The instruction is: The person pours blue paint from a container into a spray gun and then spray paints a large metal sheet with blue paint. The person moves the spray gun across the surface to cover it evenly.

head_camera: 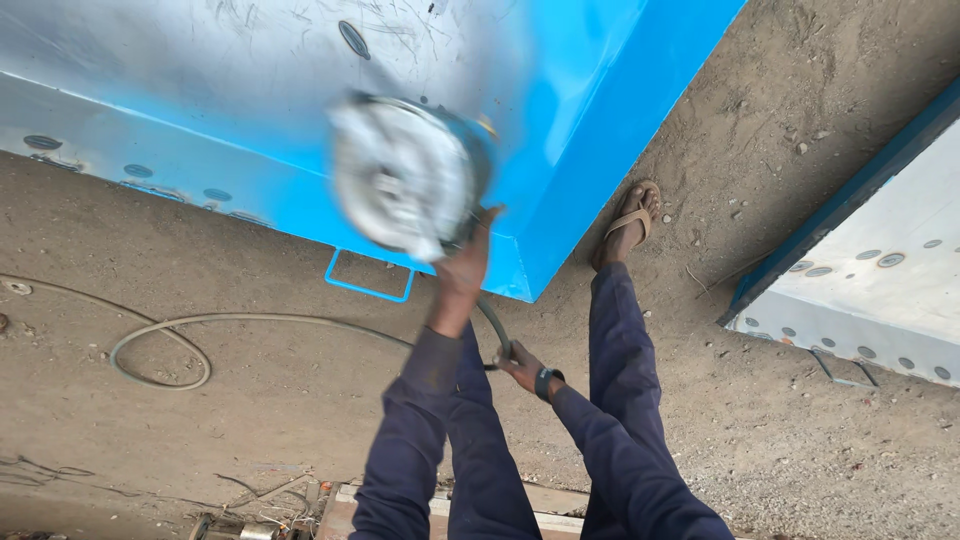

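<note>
Grinding the blue panel: left hand clamped on grinder, right hand gripping its cable. Next calls for steady disc pressure.

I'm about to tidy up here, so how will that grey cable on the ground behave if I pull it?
The grey cable lies in a loose loop on the dirt, so it is probably floppy and would drag and uncoil rather than slide as one piece. It runs up to the right hand, so a pull may tug the grinder that the left hand holds.
</note>
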